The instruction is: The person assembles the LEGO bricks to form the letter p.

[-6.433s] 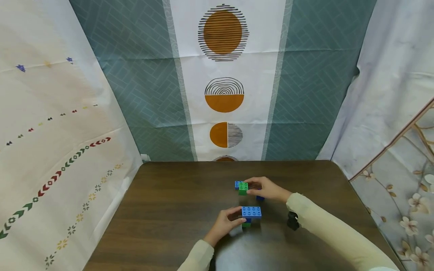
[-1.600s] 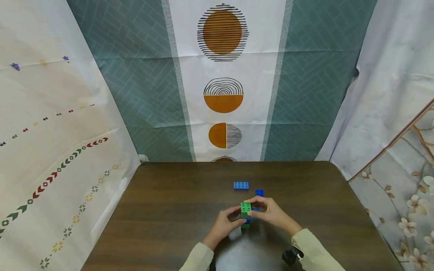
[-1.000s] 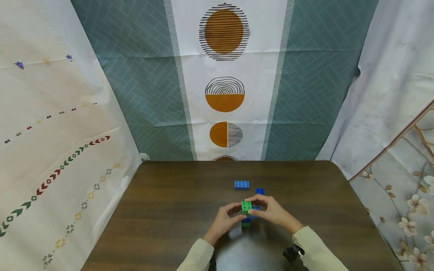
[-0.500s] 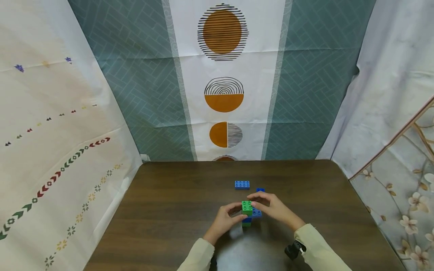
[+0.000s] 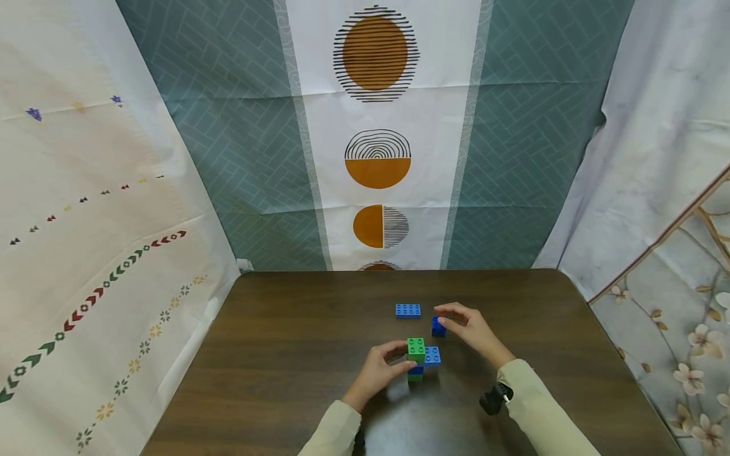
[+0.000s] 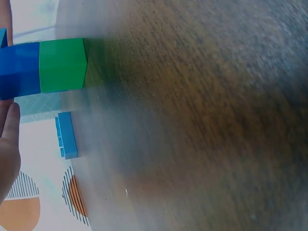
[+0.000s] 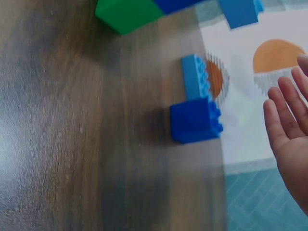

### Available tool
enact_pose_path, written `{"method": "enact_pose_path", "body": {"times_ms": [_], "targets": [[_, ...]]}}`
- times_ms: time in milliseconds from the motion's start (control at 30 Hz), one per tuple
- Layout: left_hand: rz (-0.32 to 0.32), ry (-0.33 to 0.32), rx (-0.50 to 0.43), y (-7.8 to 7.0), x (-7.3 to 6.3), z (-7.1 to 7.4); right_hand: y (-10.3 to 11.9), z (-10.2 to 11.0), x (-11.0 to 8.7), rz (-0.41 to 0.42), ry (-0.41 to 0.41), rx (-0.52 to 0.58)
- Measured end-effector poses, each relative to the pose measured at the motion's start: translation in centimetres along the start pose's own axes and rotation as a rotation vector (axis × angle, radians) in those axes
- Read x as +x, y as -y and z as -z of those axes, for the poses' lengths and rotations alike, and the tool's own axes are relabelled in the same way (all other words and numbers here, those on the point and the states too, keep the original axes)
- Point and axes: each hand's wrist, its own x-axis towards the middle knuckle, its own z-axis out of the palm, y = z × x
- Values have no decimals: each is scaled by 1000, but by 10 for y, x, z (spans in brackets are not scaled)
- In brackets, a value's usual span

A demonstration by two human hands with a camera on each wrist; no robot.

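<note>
In the head view, my left hand (image 5: 379,373) holds a small stack of toy building blocks between thumb and fingers. From the bottom up, the stack has a green block (image 6: 62,65), a dark blue block (image 6: 19,70), a longer light blue block (image 5: 432,356) jutting right, and a green block (image 5: 416,349) on top. My right hand (image 5: 470,330) hovers beside a loose dark blue block (image 5: 437,327), thumb and fingers apart. In the right wrist view its fingers (image 7: 275,126) are extended and separate from that dark blue block (image 7: 192,121).
A loose light blue block (image 5: 407,311) lies farther back on the dark wooden table (image 5: 296,342), left of the dark blue one. Behind the table hangs a patterned curtain (image 5: 376,190). Fabric hangs on both sides as well.
The green block came from the back of the table onto the stack. My right hand then released it and moved back and right to the dark blue block. The left hand kept its hold.
</note>
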Motion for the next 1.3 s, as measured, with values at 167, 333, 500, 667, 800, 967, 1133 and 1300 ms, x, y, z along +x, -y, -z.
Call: {"method": "enact_pose_path", "body": {"times_ms": [167,333,500,667,800,967,1133,1300], "targets": [[2,0,-7,2,1,0,-31,3,7,-37,-38,6],[0,0,-17,2,1,1,-46,3,10,-88,-45,2],[13,2,-8,4,1,1,-55,-1,12,-191,-39,-12],[25,-5,-12,5,1,1,-64,-7,16,-287,-22,-28],[29,-11,-24,5,1,0,-69,-12,18,-332,-22,-48],[29,-6,-30,6,1,0,-71,-15,18,-391,-44,-71],[34,1,-22,4,0,0,-72,-14,18,-394,-54,-75],[20,-1,-27,4,0,1,-73,-14,18,-382,-56,-62]]}}
